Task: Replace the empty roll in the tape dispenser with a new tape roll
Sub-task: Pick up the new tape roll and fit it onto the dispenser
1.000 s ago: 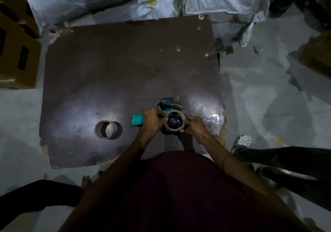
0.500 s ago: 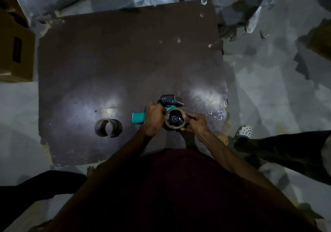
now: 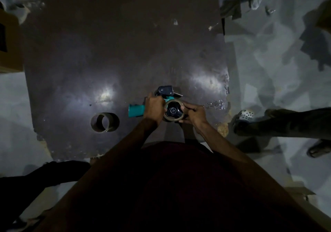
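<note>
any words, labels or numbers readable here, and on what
None can be read.
Tape dispenser: no legible brand or mark.
Tape roll on its hub: no print seen.
Empty core on the brown board: blank.
Cardboard box at left edge: dark patch, too dim to read.

Pretty dim shot overall; two glare patches shine off the dark board [image 3: 125, 52], edges bend fisheye-style, and shadows swallow the bottom.
</note>
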The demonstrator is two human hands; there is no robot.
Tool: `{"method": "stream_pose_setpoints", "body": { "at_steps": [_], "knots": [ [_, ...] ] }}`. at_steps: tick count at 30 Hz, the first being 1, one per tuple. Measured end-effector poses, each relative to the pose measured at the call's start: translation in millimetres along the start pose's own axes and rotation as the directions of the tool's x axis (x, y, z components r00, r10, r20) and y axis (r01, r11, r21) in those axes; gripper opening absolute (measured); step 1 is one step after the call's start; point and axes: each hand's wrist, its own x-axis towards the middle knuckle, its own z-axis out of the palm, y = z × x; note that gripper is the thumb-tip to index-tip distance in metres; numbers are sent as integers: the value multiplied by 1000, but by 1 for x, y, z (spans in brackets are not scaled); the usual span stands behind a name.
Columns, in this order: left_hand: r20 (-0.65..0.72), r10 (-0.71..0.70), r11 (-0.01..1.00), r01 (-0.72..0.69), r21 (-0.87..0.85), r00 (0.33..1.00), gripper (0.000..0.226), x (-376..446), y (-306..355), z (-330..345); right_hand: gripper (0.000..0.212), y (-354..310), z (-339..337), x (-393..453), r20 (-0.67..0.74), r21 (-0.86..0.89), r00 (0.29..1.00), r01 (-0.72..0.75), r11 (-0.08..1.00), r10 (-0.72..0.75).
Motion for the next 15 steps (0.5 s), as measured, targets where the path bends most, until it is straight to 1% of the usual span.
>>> {"method": "stream_pose_setpoints", "body": {
  "at_steps": [9, 12, 15],
  "knots": [
    [-2, -6, 1000, 6, -10, 1000, 12, 5, 1, -4, 27, -3, 1, 1, -7, -57, 999, 34, 998, -35],
    [-12, 27, 1000, -27, -15, 1000, 10, 2, 3, -7, 26, -3, 4, -4, -28, -102, 996, 84, 991, -87],
    [-5, 78, 997, -78, -10, 997, 17, -9, -1, -9, 25, 0, 6, -6, -45, -154, 987, 146, 977, -154]
  ]
}}
